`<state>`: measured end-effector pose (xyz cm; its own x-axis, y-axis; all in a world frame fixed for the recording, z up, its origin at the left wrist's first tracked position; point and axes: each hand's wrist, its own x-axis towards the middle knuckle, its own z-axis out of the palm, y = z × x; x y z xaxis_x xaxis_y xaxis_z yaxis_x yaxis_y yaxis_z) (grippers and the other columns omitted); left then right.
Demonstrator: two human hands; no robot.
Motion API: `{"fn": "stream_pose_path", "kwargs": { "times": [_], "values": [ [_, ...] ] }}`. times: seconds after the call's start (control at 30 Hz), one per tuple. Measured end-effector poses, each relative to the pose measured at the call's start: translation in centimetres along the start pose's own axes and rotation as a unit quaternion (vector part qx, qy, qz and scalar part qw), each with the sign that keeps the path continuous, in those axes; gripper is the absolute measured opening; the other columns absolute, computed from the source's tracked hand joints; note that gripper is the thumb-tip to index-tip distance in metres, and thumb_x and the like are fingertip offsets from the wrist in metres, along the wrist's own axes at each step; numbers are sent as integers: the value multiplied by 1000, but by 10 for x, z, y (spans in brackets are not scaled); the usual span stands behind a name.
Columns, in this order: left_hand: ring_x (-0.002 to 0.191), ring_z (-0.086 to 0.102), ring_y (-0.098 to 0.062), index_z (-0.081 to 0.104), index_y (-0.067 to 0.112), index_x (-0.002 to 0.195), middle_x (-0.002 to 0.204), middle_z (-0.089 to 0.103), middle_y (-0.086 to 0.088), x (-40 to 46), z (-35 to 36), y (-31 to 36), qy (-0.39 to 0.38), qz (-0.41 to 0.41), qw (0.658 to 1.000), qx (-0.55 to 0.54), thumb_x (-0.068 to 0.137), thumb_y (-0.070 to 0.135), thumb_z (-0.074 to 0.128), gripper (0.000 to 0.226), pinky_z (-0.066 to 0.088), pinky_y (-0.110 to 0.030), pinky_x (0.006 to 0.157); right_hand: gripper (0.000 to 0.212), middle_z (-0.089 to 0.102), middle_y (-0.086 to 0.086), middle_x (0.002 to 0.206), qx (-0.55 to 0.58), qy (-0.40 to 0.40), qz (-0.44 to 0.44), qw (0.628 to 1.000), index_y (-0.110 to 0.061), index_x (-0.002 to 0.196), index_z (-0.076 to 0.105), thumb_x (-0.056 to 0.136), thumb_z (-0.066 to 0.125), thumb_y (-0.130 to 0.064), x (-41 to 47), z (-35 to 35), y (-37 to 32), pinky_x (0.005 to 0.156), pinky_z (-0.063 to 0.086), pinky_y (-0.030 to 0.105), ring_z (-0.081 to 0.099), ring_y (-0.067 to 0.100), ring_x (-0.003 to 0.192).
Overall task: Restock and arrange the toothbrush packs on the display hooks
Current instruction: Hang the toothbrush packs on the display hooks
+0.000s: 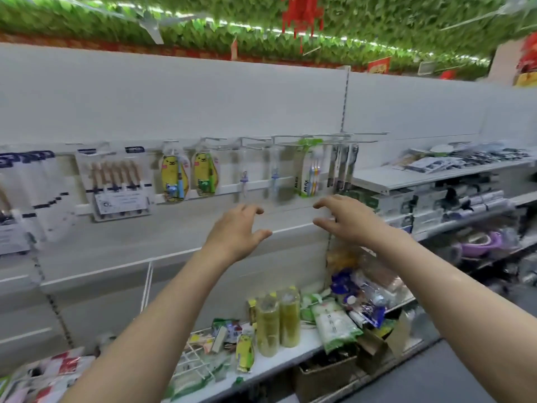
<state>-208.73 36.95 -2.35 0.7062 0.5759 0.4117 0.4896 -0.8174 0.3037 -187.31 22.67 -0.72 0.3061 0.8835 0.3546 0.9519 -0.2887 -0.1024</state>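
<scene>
Hands come first: the left hand (pixel 236 228) and the right hand (pixel 338 218) are both raised in front of the white back panel (pixel 203 97), fingers loosely spread and a little curved, holding nothing. What they would work on lies straight above them, along the row of white wire display hooks (pixel 305 140) that jut from the panel toward the viewer. The green-topped carded toothbrush pack with coloured brushes (pixel 309 173) and the dark slim toothbrush packs (pixel 343 167) hang just above the right hand, which is the nearer one. Two blurred clear single-brush packs (pixel 274 177) hang above the gap between the hands, closer to the left. Every pack hangs with its long axis vertical, so a reach goes up and forward. Further left hang the yellow cartoon-printed children's packs (pixel 174 175). Loose stock, including a yellow pack (pixel 245 354), lies on the white lower shelf (pixel 290 349), well below both hands
</scene>
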Motion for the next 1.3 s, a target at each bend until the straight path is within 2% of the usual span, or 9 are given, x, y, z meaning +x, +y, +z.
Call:
{"fn": "stream_pose_path", "kwargs": {
  "times": [0.2,0.37,0.5,0.63,0.73,1.03,1.3],
  "values": [
    [130,47,-23,49,21,139,141,51,-3,42,64,126,-38,69,997,3,91,45,63,56,41,-41,107,49,55,3,140,2,18,47,999,-21,140,51,97,58,-45,-55,-29,121,99,43,35,51,23,127],
    [126,49,-20,49,20,136,137,52,-1,99,121,198,-61,118,991,12,92,43,63,52,43,-40,104,50,55,1,140,17,42,95,994,-24,139,51,96,60,-45,-74,-32,225,103,46,40,51,22,129],
    [124,50,-19,49,23,135,134,53,0,163,177,253,-70,155,985,2,90,46,63,53,46,-40,101,52,54,2,142,14,36,131,991,-21,141,50,96,59,-46,-74,-30,315,106,43,38,51,21,129],
    [127,49,-18,49,22,136,137,52,1,243,239,314,-67,201,977,-12,90,49,62,55,43,-35,104,53,53,0,143,2,39,157,987,-22,142,50,96,60,-46,-57,-35,419,106,44,39,49,19,131],
    [125,50,-18,48,22,137,138,51,1,313,284,361,-66,214,974,-29,92,49,61,54,44,-36,103,50,55,1,141,-12,25,170,985,-20,140,51,96,61,-43,-29,-46,502,104,45,36,53,20,126],
    [122,51,-18,51,22,132,135,54,0,489,393,493,-85,229,968,-65,91,46,62,49,45,-37,100,49,53,-2,142,-5,15,210,978,-23,140,52,97,59,-45,40,-67,723,105,45,41,53,20,127],
    [121,50,-18,52,24,130,132,54,2,604,500,586,-68,210,974,-42,92,48,60,45,43,-33,97,47,53,-2,142,17,23,191,981,-26,138,53,96,58,-48,83,-53,922,107,43,39,52,17,128]
  ]
}}
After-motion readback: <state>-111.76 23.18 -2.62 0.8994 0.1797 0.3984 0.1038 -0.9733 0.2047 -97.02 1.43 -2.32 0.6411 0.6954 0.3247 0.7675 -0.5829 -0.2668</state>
